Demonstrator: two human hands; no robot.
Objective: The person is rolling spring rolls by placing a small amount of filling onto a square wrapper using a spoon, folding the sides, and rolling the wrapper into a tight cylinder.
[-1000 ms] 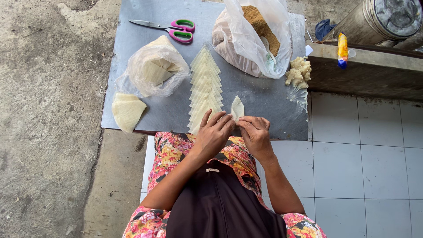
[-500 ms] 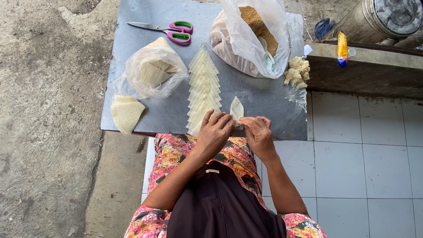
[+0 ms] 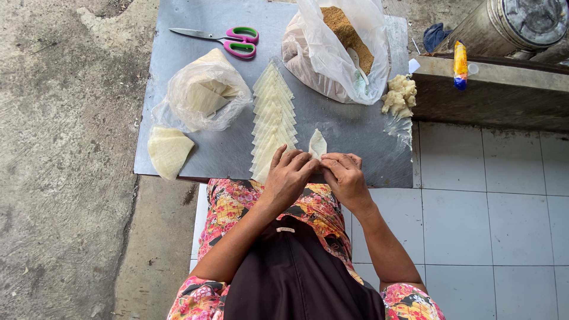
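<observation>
a grey board (image 3: 195,83) lies on rough concrete beside white tiles, seen from above a seated person in a floral top. on it, a neat overlapping row of folded triangles (image 3: 272,115) runs toward the near edge, so a good many pieces look finished already; a clear bag of wrappers (image 3: 201,95) and a loose stack of wrappers (image 3: 168,151) to the left are unused, and a big bag of brown filling (image 3: 341,44) with a spoon in it is well stocked, so plenty seems left to do. scissors (image 3: 228,40) sit at the far edge, a pale lump of paste (image 3: 400,95) to the right. the left hand (image 3: 289,178) and right hand (image 3: 345,178) meet at the board's near edge, knuckles up, fingers curled and pinching the base of one half-folded wrapper (image 3: 317,144), whose tip stands just beyond the fingertips, beside the row's near end. both forearms angle inward from the lap.
</observation>
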